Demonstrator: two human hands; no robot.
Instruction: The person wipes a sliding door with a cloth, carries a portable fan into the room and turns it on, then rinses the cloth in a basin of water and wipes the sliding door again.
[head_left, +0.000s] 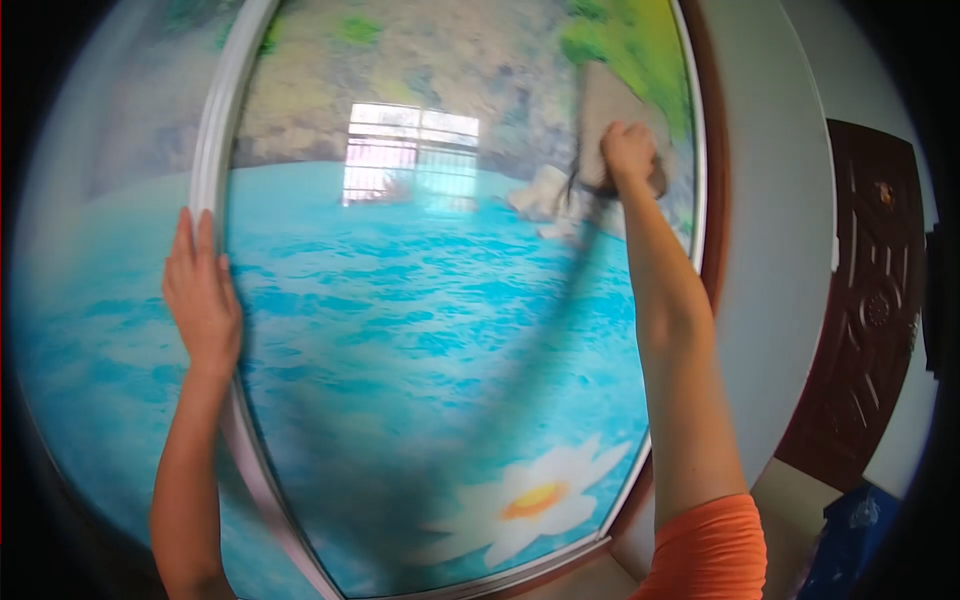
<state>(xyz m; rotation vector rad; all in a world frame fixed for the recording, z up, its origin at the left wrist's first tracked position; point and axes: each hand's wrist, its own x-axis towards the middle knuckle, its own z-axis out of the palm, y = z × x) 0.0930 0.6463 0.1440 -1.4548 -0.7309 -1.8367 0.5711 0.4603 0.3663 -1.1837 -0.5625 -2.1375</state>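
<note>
A large glossy panel (430, 300) printed with blue water, rocks and a white flower fills the middle of the view. My left hand (203, 300) lies against its pale metal frame (212, 150) on the left, fingers stretched upward along it. High on the right side of the panel, my right hand (630, 155) is closed on a greyish-brown cloth (603, 105) pressed to the surface. Part of the cloth hangs below the fingers, and the palm side of this hand is hidden.
A second printed panel (110, 330) continues left of the frame. To the right are a grey wall (770, 200), a dark brown carved door (860, 300) and a blue object (850, 540) low down. A barred window's reflection (410, 155) shows on the panel.
</note>
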